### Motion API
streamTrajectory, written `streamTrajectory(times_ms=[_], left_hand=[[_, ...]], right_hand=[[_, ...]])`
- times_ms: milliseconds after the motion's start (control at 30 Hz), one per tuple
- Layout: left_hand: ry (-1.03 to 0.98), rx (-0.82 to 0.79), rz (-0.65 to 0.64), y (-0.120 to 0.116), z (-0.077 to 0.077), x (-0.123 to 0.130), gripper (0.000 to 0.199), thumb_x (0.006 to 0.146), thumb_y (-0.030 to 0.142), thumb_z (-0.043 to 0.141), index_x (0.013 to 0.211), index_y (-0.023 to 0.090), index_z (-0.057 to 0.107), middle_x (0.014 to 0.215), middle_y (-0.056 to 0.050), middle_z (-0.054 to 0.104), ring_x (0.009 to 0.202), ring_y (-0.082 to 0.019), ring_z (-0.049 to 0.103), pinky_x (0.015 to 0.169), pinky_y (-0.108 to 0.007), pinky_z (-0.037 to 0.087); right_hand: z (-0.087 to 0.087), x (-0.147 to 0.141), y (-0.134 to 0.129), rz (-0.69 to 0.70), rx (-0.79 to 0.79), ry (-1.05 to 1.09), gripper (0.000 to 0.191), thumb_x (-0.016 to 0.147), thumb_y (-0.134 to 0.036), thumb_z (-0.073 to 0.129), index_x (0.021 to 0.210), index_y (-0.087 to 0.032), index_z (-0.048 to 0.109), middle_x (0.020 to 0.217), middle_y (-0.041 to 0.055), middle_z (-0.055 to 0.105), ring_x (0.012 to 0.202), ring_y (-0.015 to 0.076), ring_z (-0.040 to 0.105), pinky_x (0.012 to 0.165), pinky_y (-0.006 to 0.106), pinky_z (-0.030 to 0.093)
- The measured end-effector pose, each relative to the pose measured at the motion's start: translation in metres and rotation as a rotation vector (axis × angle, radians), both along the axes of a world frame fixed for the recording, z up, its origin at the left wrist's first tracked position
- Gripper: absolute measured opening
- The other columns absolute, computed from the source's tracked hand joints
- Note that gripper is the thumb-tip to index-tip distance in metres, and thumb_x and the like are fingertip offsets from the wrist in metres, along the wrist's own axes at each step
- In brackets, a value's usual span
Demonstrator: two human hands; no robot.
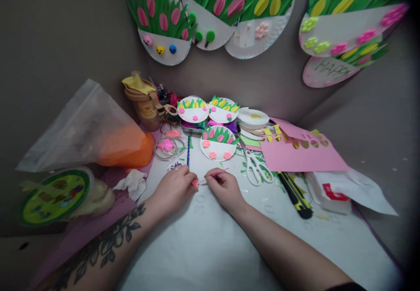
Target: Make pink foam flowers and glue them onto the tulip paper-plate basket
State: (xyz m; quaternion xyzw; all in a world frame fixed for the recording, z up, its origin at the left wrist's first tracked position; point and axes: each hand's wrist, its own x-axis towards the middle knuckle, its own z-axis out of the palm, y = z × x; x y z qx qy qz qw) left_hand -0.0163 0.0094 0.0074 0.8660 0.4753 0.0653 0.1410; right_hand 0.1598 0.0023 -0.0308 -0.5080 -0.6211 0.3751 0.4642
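My left hand (pixel 179 183) pinches a small coral clay flower (pixel 195 183) between thumb and fingers, low over the white table mat. In my right hand (pixel 226 188) is a thin pink-handled modelling tool (pixel 217 174), its fine tip pointing left at the flower. I cannot tell whether the tip touches it. Just beyond my hands lies a paper plate (pixel 218 154) with green paper grass, pink tulips and several coral flowers. A lump of pink clay (pixel 166 145) sits inside round metal cutters (pixel 156 151), with a coral lump (pixel 173 133) behind it.
White-handled scissors (pixel 257 170) and a yellow-black box cutter (pixel 297 197) lie at right, near pink card (pixel 302 155). At left stand a brown cup (pixel 146 107), a bag with orange clay (pixel 127 149) and a green-lidded tub (pixel 57 197). Decorated plates (pixel 164 48) hang on the wall.
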Motion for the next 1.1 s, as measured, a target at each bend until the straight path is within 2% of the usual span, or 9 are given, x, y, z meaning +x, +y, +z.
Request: streamTrajectory(times_ms=[233,500,667,800,1100], left_hand=[[-0.018,-0.025,-0.006,-0.0008,0.0034,-0.0007,0.020,0.086,0.032,0.052,0.097,0.020,0.064,0.088,-0.007,0.055,0.088,-0.021,0.052,0.073,-0.032,0.038],[0.009,-0.009,-0.002,0.0021,-0.0014,-0.0017,0.028,0.091,0.034,0.043,0.095,0.021,0.067,0.086,-0.007,0.056,0.085,-0.020,0.053,0.072,-0.032,0.038],[0.052,0.017,0.027,0.0016,0.0008,-0.0004,0.024,0.086,0.038,0.052,0.092,0.019,0.066,0.089,-0.007,0.056,0.086,-0.022,0.053,0.072,-0.032,0.039],[0.026,-0.010,0.019,0.0008,0.0019,-0.0010,0.024,0.082,0.039,0.059,0.097,0.021,0.065,0.089,-0.006,0.056,0.087,-0.022,0.054,0.072,-0.032,0.039],[-0.006,-0.001,0.003,0.0007,0.0010,-0.0023,0.021,0.086,0.033,0.051,0.094,0.021,0.067,0.084,-0.006,0.055,0.085,-0.021,0.053,0.071,-0.031,0.038]], right_hand=[[-0.0011,-0.0014,-0.0022,0.024,0.068,-0.075,0.019,0.078,-0.015,0.054,0.063,-0.018,0.065,0.074,0.0039,0.070,0.070,0.0162,0.065,0.064,0.025,0.050],[0.0003,-0.0022,-0.0042,0.018,0.111,-0.120,0.018,0.078,-0.015,0.055,0.066,-0.020,0.067,0.074,0.0035,0.071,0.071,0.0171,0.067,0.066,0.026,0.052],[0.0008,-0.0022,-0.0043,0.013,0.110,-0.119,0.018,0.078,-0.016,0.054,0.066,-0.020,0.067,0.075,0.0039,0.071,0.071,0.0173,0.067,0.066,0.026,0.053],[0.0011,-0.0020,-0.0040,0.012,0.119,-0.134,0.017,0.079,-0.016,0.054,0.068,-0.020,0.068,0.076,0.0038,0.071,0.072,0.0173,0.067,0.068,0.027,0.052],[0.0019,-0.0018,-0.0036,0.028,0.103,-0.138,0.016,0.079,-0.016,0.055,0.073,-0.020,0.069,0.077,0.0034,0.071,0.073,0.0171,0.067,0.068,0.027,0.053]])
